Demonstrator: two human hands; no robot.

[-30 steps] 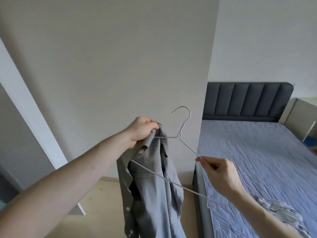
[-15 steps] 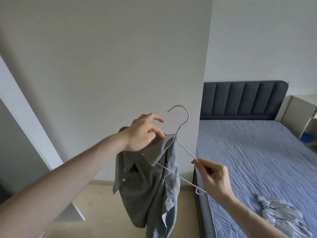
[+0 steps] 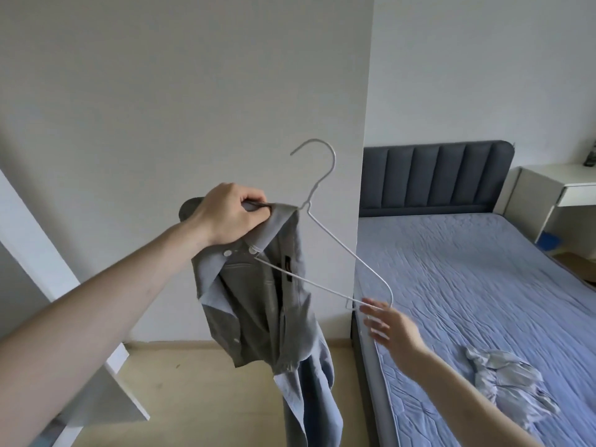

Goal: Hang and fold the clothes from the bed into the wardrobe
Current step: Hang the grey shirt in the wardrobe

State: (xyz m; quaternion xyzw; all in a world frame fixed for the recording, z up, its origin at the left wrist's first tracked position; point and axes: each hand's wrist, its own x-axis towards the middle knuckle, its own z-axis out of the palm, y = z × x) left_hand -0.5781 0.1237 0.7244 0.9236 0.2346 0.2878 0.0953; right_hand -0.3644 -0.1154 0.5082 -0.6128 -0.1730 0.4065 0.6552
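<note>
Left hand [image 3: 230, 217] raised, fingers clenched on the collar of a grey shirt [image 3: 258, 298]; shirt hangs below it, one shoulder on a white wire hanger [image 3: 335, 250]. Right hand [image 3: 388, 324] blurred, fingers spread loose at the hanger's free end, gripping nothing. Crumpled pale garment [image 3: 506, 379] on the bed [image 3: 483, 285], beyond the right forearm.

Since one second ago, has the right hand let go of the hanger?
Yes. The right hand is open with blurred fingers just under the hanger corner, lower against the headboard.
</note>
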